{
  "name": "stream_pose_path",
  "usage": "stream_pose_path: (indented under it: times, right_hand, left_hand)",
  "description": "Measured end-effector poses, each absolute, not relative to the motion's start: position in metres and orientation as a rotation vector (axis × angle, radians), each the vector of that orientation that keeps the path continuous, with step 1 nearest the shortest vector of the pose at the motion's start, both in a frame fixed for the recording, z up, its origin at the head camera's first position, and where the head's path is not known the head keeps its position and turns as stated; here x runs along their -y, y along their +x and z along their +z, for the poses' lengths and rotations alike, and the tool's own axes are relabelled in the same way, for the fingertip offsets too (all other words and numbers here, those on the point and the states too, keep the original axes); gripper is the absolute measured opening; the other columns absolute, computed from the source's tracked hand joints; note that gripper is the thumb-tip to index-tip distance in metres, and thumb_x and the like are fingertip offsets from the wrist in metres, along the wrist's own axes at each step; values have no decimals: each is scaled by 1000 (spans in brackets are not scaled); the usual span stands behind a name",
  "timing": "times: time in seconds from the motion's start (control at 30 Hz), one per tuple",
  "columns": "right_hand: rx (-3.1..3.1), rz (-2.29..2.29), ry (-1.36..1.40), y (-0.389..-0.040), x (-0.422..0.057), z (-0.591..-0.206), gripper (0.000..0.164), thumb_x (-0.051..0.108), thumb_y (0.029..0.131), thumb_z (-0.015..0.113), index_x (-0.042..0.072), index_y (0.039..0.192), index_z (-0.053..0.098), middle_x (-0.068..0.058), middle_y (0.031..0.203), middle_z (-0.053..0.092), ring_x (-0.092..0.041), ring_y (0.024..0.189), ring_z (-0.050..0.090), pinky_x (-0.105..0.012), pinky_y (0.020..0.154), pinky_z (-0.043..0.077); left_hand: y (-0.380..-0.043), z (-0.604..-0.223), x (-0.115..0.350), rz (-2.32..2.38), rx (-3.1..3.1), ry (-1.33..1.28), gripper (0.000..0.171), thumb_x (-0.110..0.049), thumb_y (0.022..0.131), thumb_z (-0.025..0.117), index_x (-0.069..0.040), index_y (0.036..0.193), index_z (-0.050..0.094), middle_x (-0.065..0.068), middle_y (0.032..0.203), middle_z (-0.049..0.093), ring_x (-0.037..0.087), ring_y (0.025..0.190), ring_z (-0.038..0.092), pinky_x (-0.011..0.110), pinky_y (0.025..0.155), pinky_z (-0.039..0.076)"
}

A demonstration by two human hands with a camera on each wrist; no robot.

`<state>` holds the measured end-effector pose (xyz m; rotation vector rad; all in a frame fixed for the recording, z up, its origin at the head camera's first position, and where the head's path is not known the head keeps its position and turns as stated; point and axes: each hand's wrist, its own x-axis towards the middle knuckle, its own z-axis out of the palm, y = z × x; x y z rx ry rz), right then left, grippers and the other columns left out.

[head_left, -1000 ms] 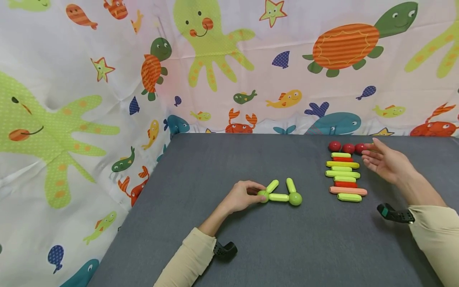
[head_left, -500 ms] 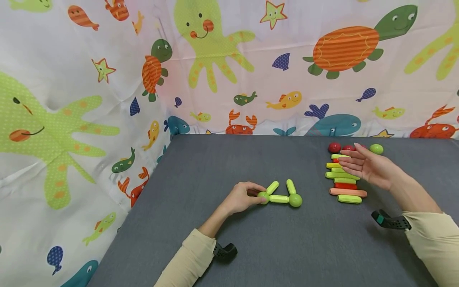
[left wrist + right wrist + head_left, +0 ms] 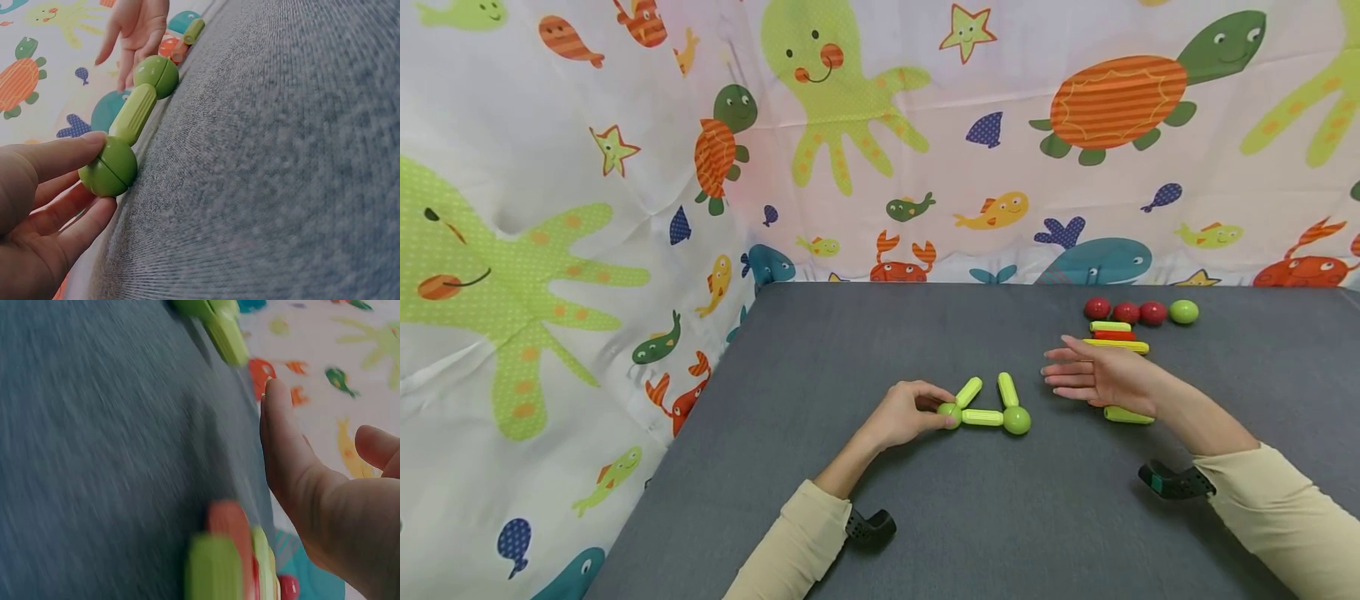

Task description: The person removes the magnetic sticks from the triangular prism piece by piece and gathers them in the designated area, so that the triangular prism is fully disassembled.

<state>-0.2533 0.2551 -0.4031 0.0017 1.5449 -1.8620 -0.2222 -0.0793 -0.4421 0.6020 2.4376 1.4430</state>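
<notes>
My left hand [image 3: 910, 412] pinches a green ball [image 3: 109, 167] between thumb and fingers. A ribbed light-green rod [image 3: 982, 417] joins it to a second green ball [image 3: 1017, 420] on its right. From the left ball another light-green rod [image 3: 968, 392] slants away up and right, and a further one [image 3: 1007, 389] rises from the right ball. My right hand [image 3: 1097, 375] holds nothing. Its fingers are extended and point left, above a column of coloured rods, and it hides the middle of that column. In the right wrist view its fingers stand apart from the joined pieces.
At the far right, three red balls [image 3: 1126, 312] and one green ball [image 3: 1184, 312] stand in a row. Below them lie a red rod [image 3: 1113, 336], a yellow rod [image 3: 1123, 346] and several others. A printed sea-animal cloth [image 3: 865, 108] rises behind the grey table [image 3: 820, 350].
My right hand has moved left and toward me, from beside the red balls to over the rod column, uncovering the single green ball. The left hand and the joined pieces have stayed put.
</notes>
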Motion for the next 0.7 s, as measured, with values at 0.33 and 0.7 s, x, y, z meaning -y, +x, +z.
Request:
stream_pose_path:
  times: [0.33,0.7]
  right_hand:
    - [-1654,-1750,22,-251,-219,-421,66,34,102,45,-12,144,22,-15,119,57,-21,102,60,-36,93,46]
    - [-1767,-1658,-70,-246,-196,-429,63,20,100,51,-14,144,21,-24,143,35,-24,120,47,-41,102,37]
  left_hand:
    - [-223,-442,79,1420,-2453,625,28,-12,79,79,-9,106,72,0,100,66,12,90,63,24,74,50]
    - [-226,-443,83,1489,-2432,625,30,-9,79,78,-6,109,71,6,107,65,23,98,63,28,77,50]
